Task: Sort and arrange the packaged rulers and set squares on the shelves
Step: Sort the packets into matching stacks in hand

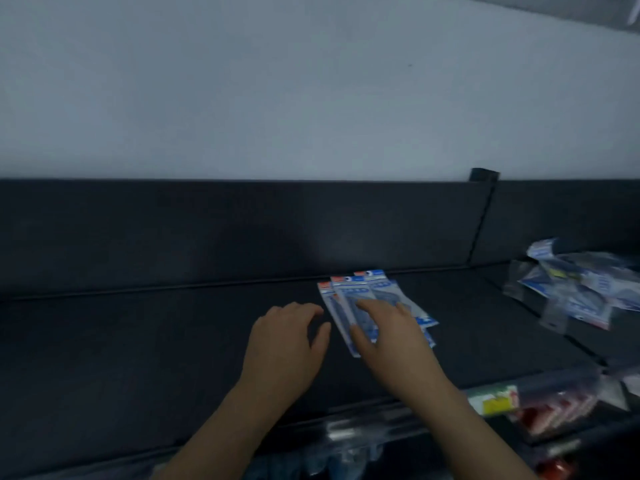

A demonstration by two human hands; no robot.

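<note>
Three blue-and-white ruler packets [360,292] lie fanned and overlapping on the dark shelf [138,341], their red-cornered tops towards the back wall. My right hand [391,337] lies flat on them, fingers straight, thumb at their near edge. My left hand [287,337] hovers just left of the packets with fingers loosely bent, holding nothing; whether its fingertips touch the leftmost packet I cannot tell.
A loose heap of clear and blue packets [581,289] lies on the shelf section to the right, past a thin divider [483,220]. Below the shelf's front edge hang more packaged goods [540,407], red and yellow-green. A pale wall rises behind.
</note>
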